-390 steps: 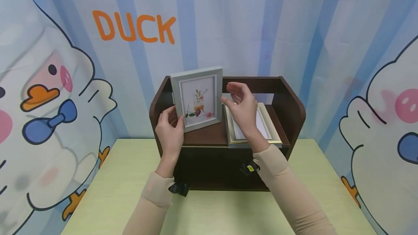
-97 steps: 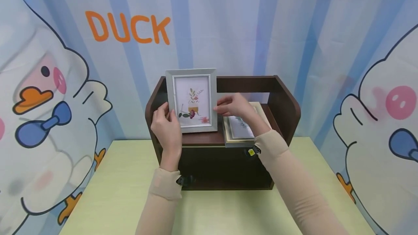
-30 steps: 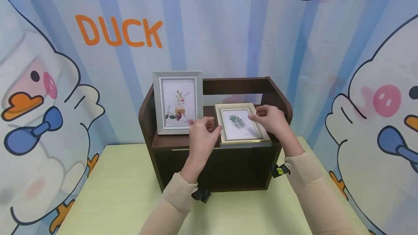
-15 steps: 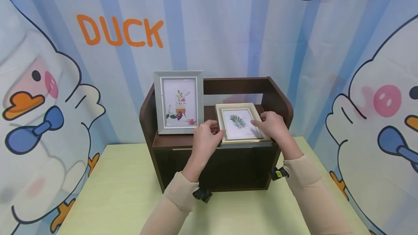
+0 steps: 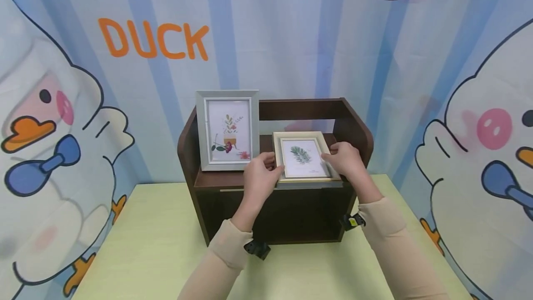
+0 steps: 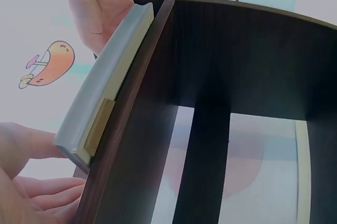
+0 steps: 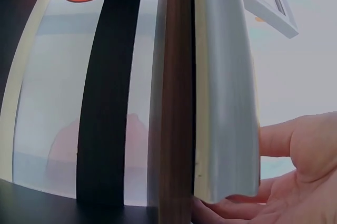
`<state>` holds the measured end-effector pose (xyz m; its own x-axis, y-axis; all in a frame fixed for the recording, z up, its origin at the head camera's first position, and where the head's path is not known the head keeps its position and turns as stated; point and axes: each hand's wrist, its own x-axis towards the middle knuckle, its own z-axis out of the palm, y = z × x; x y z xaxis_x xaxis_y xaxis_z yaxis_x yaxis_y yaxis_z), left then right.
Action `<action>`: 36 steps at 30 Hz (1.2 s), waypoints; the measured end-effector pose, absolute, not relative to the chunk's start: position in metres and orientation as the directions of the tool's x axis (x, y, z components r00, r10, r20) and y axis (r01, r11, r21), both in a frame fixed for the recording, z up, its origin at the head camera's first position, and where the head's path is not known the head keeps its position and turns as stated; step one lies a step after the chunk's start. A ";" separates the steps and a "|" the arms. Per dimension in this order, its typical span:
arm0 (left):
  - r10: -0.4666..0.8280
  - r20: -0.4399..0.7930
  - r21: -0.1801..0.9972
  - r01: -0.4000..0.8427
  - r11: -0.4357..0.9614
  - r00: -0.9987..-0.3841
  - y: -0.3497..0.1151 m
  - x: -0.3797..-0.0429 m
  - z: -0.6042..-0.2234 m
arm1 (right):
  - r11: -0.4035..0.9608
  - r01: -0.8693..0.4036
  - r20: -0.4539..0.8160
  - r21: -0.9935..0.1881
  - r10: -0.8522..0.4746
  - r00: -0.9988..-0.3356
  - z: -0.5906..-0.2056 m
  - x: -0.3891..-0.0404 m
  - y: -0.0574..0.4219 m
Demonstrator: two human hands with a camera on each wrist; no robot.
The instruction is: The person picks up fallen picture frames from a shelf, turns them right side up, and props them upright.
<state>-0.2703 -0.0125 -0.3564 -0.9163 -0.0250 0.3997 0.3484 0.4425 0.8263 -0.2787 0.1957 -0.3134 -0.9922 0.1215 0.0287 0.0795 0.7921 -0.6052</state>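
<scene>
Left hand (image 5: pixel 259 177) and right hand (image 5: pixel 348 160), fingers half curled, holding leaf-picture frame (image 5: pixel 301 157) (it lies face up), brown shelf (image 5: pixel 220 179) below.

1. Place type: small staged booth, cloth on three sides of a tabletop (image 5: pixel 116 230); what building it stands in cannot be told
2. Walls: hanging printed cloth (image 5: pixel 283 36), blue-and-white stripes, soft folds showing, at the back and both sides
3. Print: big cartoon duck at left (image 5: pixel 54 161), another at right (image 5: pixel 479 189), orange lettering "DUCK" (image 5: pixel 154 38); nursery look
4. Furniture: pale yellow-green tabletop bearing a dark brown shelf unit (image 5: pixel 354 126); cloth visible through its open back in both wrist views
5. Homely props: botanical pictures, one in an upright grey frame (image 5: pixel 228 129), one in a gold-edged frame (image 5: pixel 304 157) lying on the shelf
6. Recording gear: small black wrist cameras (image 5: pixel 257 249) at both cuffs
</scene>
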 end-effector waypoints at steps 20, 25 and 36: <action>-0.173 0.498 0.852 0.442 0.281 -0.850 -0.008 -0.268 -0.366 | 0.674 -0.002 0.194 -0.738 0.210 -0.958 -0.315 -0.279 0.191; -0.189 0.493 0.867 0.459 0.197 -0.849 -0.007 -0.268 -0.364 | 0.658 -0.013 0.212 -0.753 0.223 -0.951 -0.312 -0.277 0.191; -0.211 0.537 0.843 0.509 0.175 -0.817 -0.008 -0.272 -0.360 | 0.561 -0.053 0.236 -0.826 0.259 -0.937 -0.310 -0.281 0.190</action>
